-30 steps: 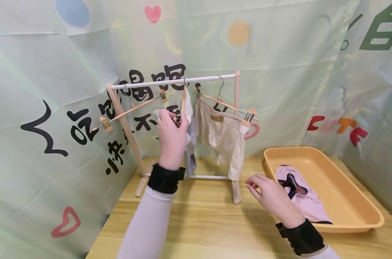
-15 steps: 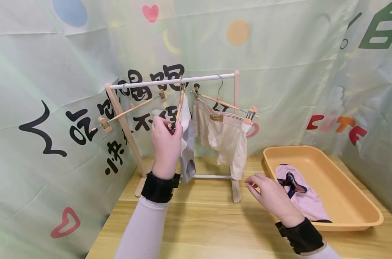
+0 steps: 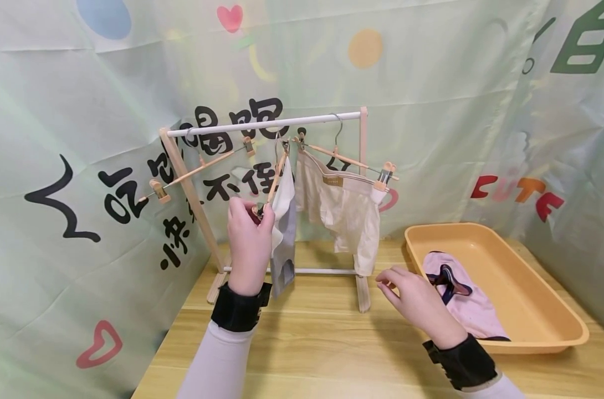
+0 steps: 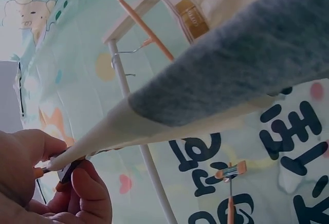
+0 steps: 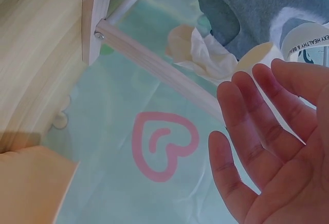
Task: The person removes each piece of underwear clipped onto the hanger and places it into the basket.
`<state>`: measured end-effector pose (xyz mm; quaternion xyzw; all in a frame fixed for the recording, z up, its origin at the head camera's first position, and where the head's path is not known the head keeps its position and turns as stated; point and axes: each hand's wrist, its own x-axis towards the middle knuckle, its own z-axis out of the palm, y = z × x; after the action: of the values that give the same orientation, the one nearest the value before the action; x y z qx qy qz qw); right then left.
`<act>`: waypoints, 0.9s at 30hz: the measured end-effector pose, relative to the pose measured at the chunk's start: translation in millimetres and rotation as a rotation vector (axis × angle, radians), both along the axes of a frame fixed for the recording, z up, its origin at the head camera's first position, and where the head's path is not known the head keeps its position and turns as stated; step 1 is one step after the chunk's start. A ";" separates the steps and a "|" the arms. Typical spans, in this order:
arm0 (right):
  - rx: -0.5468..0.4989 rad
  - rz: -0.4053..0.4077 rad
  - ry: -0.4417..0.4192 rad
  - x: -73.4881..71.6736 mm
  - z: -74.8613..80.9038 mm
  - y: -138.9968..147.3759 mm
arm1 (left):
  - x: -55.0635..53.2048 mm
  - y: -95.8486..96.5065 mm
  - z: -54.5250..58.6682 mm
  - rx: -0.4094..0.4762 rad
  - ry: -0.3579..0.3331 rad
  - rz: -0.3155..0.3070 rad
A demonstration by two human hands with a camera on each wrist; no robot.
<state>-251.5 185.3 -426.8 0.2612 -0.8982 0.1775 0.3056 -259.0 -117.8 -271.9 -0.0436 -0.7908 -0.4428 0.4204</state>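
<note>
My left hand (image 3: 249,244) pinches the near clip of a wooden clip hanger (image 3: 276,183). A grey-and-white pair of underpants (image 3: 284,238) hangs from this hanger, seen nearly edge-on. Its metal hook shows just below the white rail (image 3: 302,121) of a small clothes rack. In the left wrist view, the grey cloth (image 4: 231,64) stretches away from the thumb and fingers (image 4: 90,188). To the right, cream underpants (image 3: 344,208) hang by clips on another hanger. My right hand (image 3: 414,302) hovers beside the tub, fingers relaxed, holding nothing.
A yellow tub (image 3: 526,288) stands on the wooden table (image 3: 302,354) at the right, with pink, dark-trimmed underpants (image 3: 469,302) inside. A bare clip hanger (image 3: 197,169) hangs at the rack's left. Printed cloth (image 3: 132,83) closes off the back and sides.
My left hand has moved down and left with the hanger and grey-and-white underpants; the hook has come from the rail to just below it. My right hand has stayed in place.
</note>
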 end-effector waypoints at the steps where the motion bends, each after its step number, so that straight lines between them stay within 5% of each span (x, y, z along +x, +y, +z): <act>1: 0.000 0.001 0.002 -0.3 -0.2 0.2 | 0.6 -0.6 -2.1 0.000 -0.004 0.000; 27: 0.006 0.003 0.002 -0.7 -0.6 0.2 | 25.7 -29.4 -46.2 0.106 0.032 -0.061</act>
<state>-252.2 185.5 -427.4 0.2637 -0.8981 0.1750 0.3053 -233.3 -147.2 -318.1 -0.0523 -0.7577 -0.4958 0.4211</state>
